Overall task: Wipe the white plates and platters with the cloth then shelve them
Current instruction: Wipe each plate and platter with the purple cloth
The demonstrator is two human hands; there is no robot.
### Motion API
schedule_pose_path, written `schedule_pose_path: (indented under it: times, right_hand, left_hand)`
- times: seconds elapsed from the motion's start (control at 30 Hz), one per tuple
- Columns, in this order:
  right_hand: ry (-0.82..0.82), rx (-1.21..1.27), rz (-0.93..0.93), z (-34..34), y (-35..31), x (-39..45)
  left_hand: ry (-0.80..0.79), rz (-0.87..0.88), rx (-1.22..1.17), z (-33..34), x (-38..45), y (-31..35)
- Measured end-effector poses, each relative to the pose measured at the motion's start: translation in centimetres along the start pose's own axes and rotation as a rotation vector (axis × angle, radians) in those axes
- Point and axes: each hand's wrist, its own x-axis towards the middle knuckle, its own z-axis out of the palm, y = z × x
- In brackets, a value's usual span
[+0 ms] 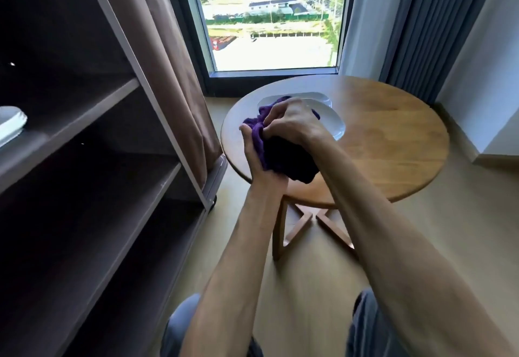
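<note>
Both the left hand (257, 157) and right hand (289, 120) are gripping the purple cloth (280, 157) while two white platters (331, 119) are waiting unshelved near the desk's (393, 143) far left edge, some plates (11, 123) already sitting shelved.

Cloth (276, 157) at frame centre: deep purple, nearly black in its lower folds; plates (331, 120) just behind it plain white, same as the stack of plates (11, 125) at far left edge. Round table (393, 143) centre-right is warm honey-brown w/ visible wood grain; shelf unit (84, 120) on left dark brown w/ paler edge trim. Curtain (168, 76) upper left taupe-brown, curtain (438, 19) upper right slate grey, floor (449, 230) pale beige.
</note>
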Motion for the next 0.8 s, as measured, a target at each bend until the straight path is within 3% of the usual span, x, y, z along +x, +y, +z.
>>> schedule_pose_path:
  times: [0.07,0.17,0.2,0.23,0.3,0.47,0.8]
  right_hand:
    - [0.011,0.011,0.085,1.1,0.6,-0.7]
    - [0.155,0.015,0.031,4.1,3.2,-1.6]
    - [0.119,-0.012,0.040,4.2,3.9,-1.9]
    - [0.050,-0.007,0.125,3.3,4.3,-1.9]
    - [0.129,-0.013,0.312,1.5,4.7,-1.2]
    - [0.238,-0.082,0.329,0.0,6.1,-1.2]
    - [0.678,-0.188,0.248,-2.6,5.9,0.0]
  left_hand:
    - [-0.001,-0.042,-0.001,-0.5,-0.1,-0.5]
    - [0.034,-0.111,0.001,-0.7,0.0,-1.1]
    - [0.033,-0.127,-0.029,-0.8,0.2,-1.1]
    - [0.038,-0.150,-0.050,-1.0,0.5,-1.2]
    - [0.050,-0.168,-0.051,-1.1,0.9,-1.3]
    - [0.081,-0.117,0.082,-1.3,0.3,-1.7]
    - [0.021,-0.026,0.329,-0.5,-0.8,-0.6]
